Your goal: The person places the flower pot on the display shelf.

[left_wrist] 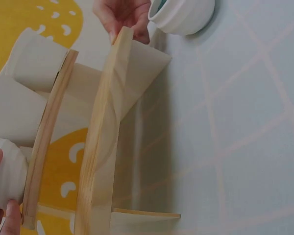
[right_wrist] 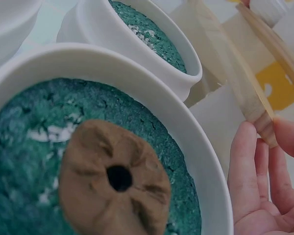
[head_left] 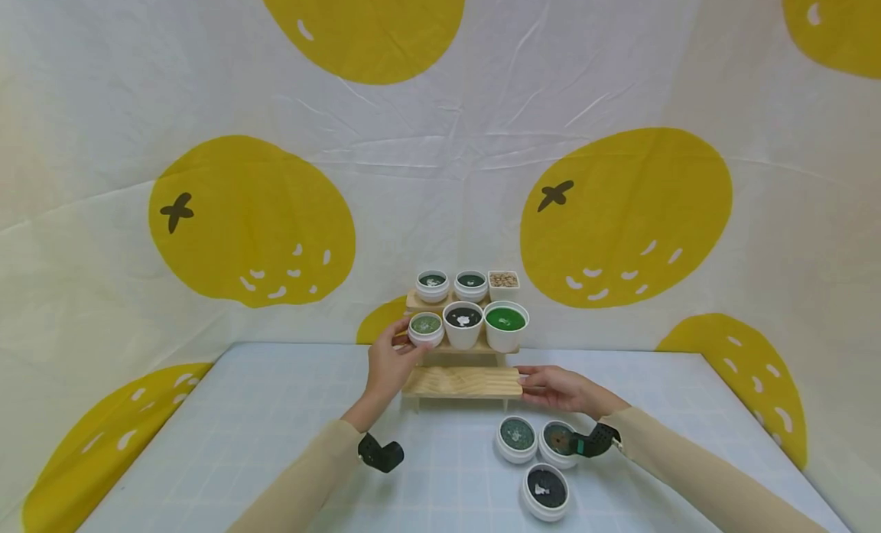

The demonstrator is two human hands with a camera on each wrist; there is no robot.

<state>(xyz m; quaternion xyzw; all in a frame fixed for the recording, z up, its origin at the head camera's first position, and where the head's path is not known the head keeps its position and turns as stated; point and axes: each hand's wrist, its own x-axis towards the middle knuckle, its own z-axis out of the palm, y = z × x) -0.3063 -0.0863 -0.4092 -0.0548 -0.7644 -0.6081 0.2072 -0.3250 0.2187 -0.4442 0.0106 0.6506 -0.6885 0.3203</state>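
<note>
A three-tier wooden stand (head_left: 461, 382) holds small white pots on its upper two tiers. At the left end of the middle tier, my left hand (head_left: 392, 365) grips a round white pot with green filling (head_left: 426, 325); in the left wrist view its fingers (left_wrist: 11, 218) lie against the pot's side. My right hand (head_left: 557, 389) pinches the right end of the bottom tier between thumb and fingers, as the right wrist view shows at the board's end (right_wrist: 265, 128). Beside the held pot stand a dark-filled cup (head_left: 463, 324) and a bright green cup (head_left: 506, 324).
On the top tier are two round pots (head_left: 432, 286) and a square cup of brown bits (head_left: 504, 284). Three round pots sit on the table in front of the stand, among them a teal one (head_left: 517, 439) and a dark one (head_left: 545, 492). A fruit-print cloth (head_left: 440, 212) hangs behind.
</note>
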